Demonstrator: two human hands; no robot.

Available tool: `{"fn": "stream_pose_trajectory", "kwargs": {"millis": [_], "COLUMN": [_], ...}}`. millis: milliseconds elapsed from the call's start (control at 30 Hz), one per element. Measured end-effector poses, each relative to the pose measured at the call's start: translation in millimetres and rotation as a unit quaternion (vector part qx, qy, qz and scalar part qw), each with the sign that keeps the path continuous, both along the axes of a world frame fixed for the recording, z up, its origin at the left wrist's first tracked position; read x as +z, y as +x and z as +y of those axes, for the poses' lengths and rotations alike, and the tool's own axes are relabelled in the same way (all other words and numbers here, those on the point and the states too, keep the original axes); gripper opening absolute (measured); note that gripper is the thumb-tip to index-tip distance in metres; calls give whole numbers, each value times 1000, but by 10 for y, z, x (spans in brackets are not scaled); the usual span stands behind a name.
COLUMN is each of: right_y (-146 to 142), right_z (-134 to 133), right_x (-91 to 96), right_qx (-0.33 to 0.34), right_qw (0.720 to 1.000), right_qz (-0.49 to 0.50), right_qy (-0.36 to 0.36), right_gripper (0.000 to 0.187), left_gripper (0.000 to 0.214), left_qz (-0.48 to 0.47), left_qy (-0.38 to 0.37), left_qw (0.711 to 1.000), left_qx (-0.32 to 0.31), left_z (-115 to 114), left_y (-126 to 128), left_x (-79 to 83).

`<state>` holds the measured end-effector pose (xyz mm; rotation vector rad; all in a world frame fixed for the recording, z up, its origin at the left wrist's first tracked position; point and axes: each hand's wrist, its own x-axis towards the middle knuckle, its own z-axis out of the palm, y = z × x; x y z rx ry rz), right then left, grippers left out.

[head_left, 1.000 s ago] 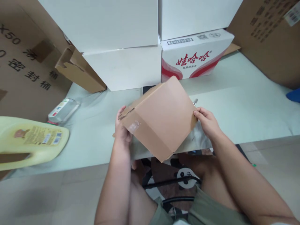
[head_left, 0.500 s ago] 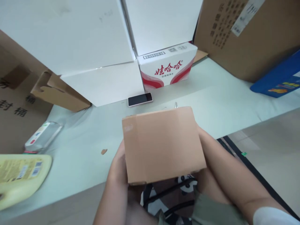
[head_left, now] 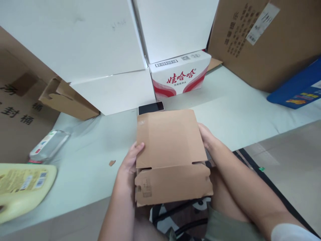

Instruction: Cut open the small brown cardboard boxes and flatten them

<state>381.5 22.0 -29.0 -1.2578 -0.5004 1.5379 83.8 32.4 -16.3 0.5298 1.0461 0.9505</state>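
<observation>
"Where's the box (head_left: 168, 140) in the head view?"
"Between the two hands. The left hand (head_left: 131, 157) grips one side, thumb on top. The right hand (head_left: 207, 135) holds the other side, but I can't see its fingertips."
"How far along is it?"
"The box looks folded into shape. But the flap (head_left: 173, 187), closer to us than the hands, sticks out, not tucked in."
"What's new since half a second ago?"
"The box tipped, so the flap shows. Now it hides part of the phone (head_left: 150, 107), past the hands."
</observation>
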Motion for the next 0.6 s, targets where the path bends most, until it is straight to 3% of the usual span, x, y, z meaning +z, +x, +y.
{"fn": "stream_pose_trajectory", "kwargs": {"millis": [100, 200, 333, 467, 600], "right_y": [47, 3, -336, -547, -88], "right_z": [-32, -110, -223, -391, -784], "right_x": [32, 61, 54, 68, 175], "right_qx": [16, 62, 110, 34, -118], "right_qw": [998, 991, 986, 995, 988], "right_qz": [23, 19, 17, -32, -61], "right_qy": [62, 116, 125, 89, 81], "right_gripper": [47, 58, 56, 53, 56], "left_gripper": [28, 20, 12, 11, 20], "left_qz": [10, -44, -84, -100, -131], "left_qy": [1, 14, 48, 9, 4], "left_qw": [1000, 993, 969, 981, 981], "left_qx": [13, 110, 226, 167, 141], "left_z": [34, 98, 129, 93, 71], "left_y": [-62, -72, -18, -20, -132], "left_x": [0, -31, -61, 2, 114]}}
